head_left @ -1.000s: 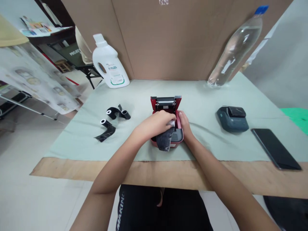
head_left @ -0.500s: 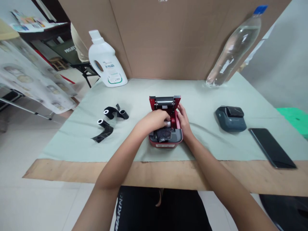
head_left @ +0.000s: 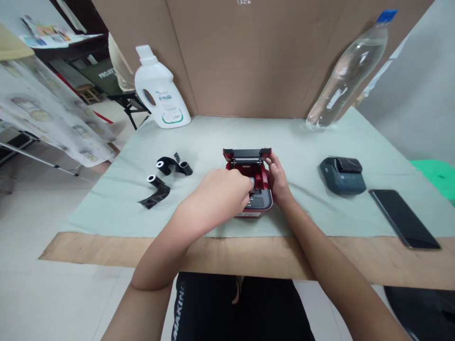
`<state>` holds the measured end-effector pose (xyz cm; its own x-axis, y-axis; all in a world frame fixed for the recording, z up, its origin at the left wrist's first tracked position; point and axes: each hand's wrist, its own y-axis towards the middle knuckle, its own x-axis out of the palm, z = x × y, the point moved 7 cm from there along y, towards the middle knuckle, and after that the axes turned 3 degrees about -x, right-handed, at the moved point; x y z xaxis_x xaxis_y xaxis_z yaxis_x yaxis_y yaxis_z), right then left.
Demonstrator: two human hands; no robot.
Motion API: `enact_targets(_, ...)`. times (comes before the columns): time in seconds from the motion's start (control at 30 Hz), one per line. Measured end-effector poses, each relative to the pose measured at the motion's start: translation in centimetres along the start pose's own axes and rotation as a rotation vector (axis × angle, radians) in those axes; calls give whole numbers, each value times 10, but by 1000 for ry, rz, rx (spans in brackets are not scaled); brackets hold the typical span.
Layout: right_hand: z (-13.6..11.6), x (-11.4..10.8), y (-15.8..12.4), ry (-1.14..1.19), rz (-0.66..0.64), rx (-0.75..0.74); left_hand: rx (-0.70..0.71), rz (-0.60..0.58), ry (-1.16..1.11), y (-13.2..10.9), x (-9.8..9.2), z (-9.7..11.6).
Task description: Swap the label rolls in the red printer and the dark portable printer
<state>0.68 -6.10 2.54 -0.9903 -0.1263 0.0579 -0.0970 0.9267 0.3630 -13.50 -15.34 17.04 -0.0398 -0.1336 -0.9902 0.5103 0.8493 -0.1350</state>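
In the middle of the table stands a small red and black label printer (head_left: 263, 201), its lid (head_left: 246, 155) raised at the back. My left hand (head_left: 227, 193) reaches over its open bay, fingers closed on a ribbon roll (head_left: 252, 182); only a pale bit of the roll shows past the fingers. My right hand (head_left: 279, 180) grips the printer's right side, fingertips up by the lid. The back of my left hand hides much of the bay and the printer's left front.
Used black ribbon rolls (head_left: 174, 165) and another loose roll (head_left: 156, 190) lie at left. A white detergent bottle (head_left: 164, 97) and a water bottle (head_left: 350, 71) stand before the cardboard (head_left: 249, 61). At right are a small dark portable printer (head_left: 343, 176) and a phone (head_left: 404, 219).
My left hand has turned over and come nearer, now covering the black film that showed in front of it. The printer's lid has tipped farther back, with my right fingers beside it.
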Motion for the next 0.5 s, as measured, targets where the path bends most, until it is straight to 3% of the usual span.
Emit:
enact_targets(0.1,-9,-3,-4,57,51,-18,-13,48,44,-2,-6,-1)
enact_targets(0.23,-14,-2,-7,106,-2,-52,27,62,60,-2,-9,-2)
enact_targets(0.5,2,3,-10,192,-21,147,34,125,-46,13,-10,-11)
